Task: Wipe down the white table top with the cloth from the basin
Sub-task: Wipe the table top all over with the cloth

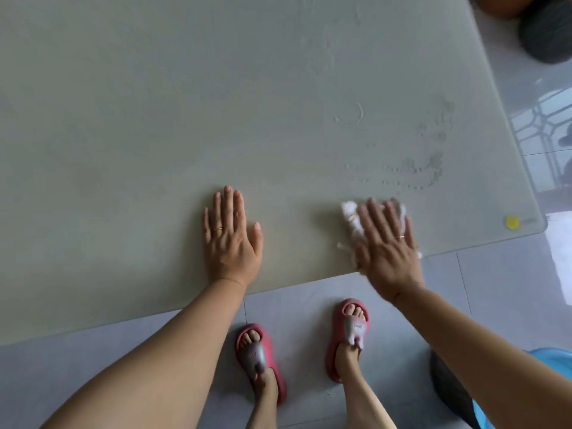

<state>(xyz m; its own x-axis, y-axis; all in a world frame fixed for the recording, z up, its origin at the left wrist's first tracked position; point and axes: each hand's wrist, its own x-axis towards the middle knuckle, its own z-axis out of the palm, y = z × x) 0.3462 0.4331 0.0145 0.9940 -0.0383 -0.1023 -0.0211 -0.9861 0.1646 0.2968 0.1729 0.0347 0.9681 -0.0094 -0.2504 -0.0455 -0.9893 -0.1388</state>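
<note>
Right hand (387,243) spread flat on crumpled white cloth (351,216) at smooth pale surface (154,103) near edge, left hand (230,233) flat, fingers extended, holding nothing, beaded water droplets (430,168) beyond the cloth

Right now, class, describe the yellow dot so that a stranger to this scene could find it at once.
Start at the white table top and follow its near edge rightward, past the right hand pressing the cloth, to the rounded corner. The yellow dot sits just inside that corner. It is the only bright-coloured mark on the table; the water drops nearby are colourless.
</note>
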